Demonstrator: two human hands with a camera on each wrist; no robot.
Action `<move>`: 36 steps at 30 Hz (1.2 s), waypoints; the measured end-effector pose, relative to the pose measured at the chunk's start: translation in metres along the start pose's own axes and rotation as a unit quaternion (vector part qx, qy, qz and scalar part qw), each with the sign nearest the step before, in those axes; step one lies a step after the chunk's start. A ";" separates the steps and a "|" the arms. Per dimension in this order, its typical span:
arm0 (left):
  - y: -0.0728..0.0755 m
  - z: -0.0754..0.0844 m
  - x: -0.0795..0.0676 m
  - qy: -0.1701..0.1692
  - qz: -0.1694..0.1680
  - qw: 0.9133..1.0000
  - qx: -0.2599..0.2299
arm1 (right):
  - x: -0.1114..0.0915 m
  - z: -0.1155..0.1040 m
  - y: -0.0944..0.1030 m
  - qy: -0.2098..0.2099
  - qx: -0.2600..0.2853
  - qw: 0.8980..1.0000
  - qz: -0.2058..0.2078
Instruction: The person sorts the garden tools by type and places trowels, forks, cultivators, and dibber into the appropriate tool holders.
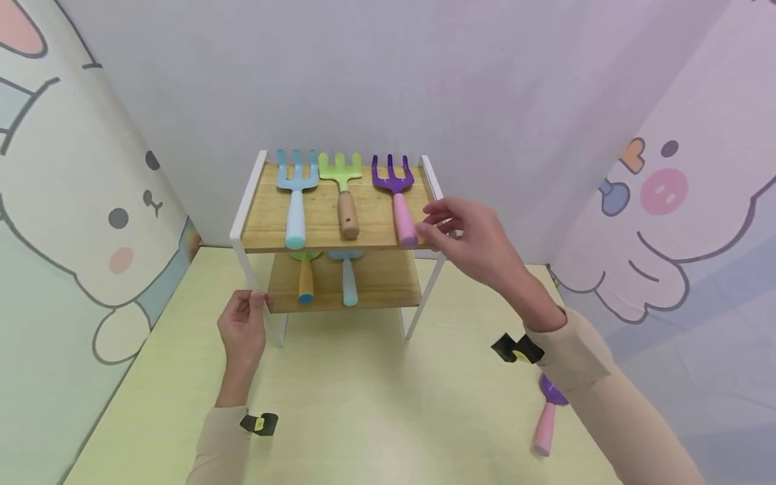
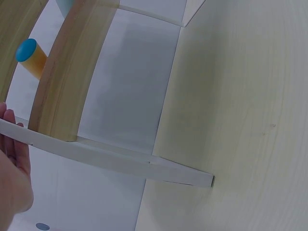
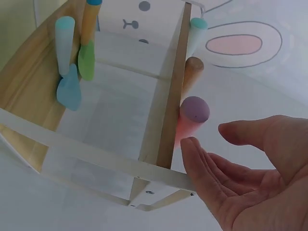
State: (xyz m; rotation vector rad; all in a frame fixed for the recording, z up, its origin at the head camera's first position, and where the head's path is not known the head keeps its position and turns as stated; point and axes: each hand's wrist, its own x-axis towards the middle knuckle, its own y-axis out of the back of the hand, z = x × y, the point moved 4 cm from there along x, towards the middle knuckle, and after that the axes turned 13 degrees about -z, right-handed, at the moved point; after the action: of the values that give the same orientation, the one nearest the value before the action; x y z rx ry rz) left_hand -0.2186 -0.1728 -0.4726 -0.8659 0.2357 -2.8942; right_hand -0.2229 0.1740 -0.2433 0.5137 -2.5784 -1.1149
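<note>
A small two-tier rack (image 1: 327, 237) with wooden boards and white legs stands before me. On its top board lie a light blue hand fork (image 1: 296, 215), a green hand fork with a wooden handle (image 1: 348, 214) and a purple hand fork with a pink handle (image 1: 403, 219). My right hand (image 1: 469, 239) is beside that pink handle; in the right wrist view its thumb and fingers are spread apart, holding nothing. The left hand (image 1: 242, 330) grips the rack's front left leg, its fingers (image 2: 21, 151) passing behind the white bar.
The lower board carries a green trowel with an orange-brown handle (image 1: 306, 279) and a light blue trowel (image 1: 349, 283). A purple trowel with a pink handle (image 1: 544, 431) lies on the pale wood-grain surface at right, under my forearm. Cartoon-printed cloth walls (image 1: 388, 81) surround the rack.
</note>
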 end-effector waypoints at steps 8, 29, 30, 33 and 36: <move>0.000 -0.001 0.000 0.003 0.000 1.000 0.002 | -0.019 0.003 -0.011 0.034 0.020 0.999 0.032; 0.000 -0.001 0.000 0.001 0.002 1.000 -0.008 | -0.051 0.050 -0.036 0.112 0.098 0.986 0.070; 0.000 -0.001 0.000 0.001 0.002 1.000 -0.007 | -0.052 0.053 -0.038 0.113 0.106 0.985 0.071; 0.000 -0.002 0.000 0.000 0.001 1.000 -0.003 | -0.057 0.059 -0.043 0.118 0.119 0.983 0.074; 0.000 -0.002 0.000 -0.001 -0.001 1.000 0.002 | -0.061 0.067 -0.049 0.125 0.129 0.981 0.077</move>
State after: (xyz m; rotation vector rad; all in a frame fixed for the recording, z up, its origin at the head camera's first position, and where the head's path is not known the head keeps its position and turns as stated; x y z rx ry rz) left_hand -0.2197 -0.1728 -0.4749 -0.8679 0.2289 -2.8948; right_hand -0.1840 0.2114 -0.3311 0.4663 -2.4996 -0.6253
